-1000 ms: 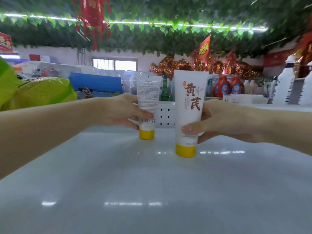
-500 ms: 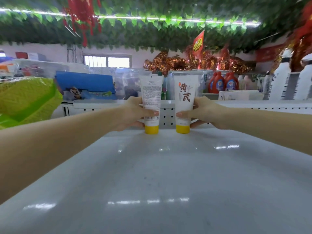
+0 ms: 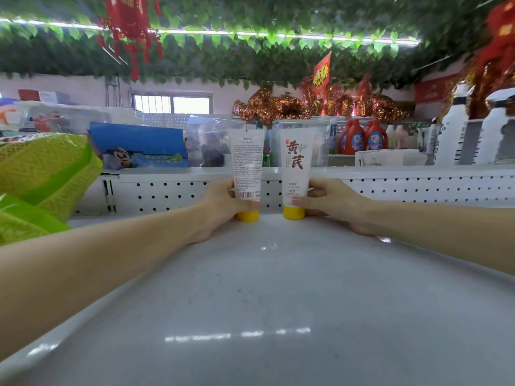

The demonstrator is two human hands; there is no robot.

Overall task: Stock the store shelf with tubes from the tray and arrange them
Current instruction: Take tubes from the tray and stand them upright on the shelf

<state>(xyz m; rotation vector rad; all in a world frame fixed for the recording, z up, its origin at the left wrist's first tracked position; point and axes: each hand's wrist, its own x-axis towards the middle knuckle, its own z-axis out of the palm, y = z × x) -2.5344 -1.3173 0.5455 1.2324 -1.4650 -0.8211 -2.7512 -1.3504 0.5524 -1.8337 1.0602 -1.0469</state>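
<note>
**Two tubes placed at shelf back, release pending**

Left grip (image 3: 223, 203) pinches the left tube (image 3: 249, 162) low, just above its yellow cap. Right grip (image 3: 333, 203) pinches the right tube (image 3: 295, 168) the same way. Both stand upright between the grips, caps down on the shelf (image 3: 264, 288), pegboard (image 3: 167, 193) just beyond. Left tube shows its barcode side, so it probably needs turning. Tray not in view. Only two tubes visible: early stage, I judge.

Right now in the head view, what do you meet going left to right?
green bag → blue pack → left hand → left tube → right tube → right hand → white bottles
</note>
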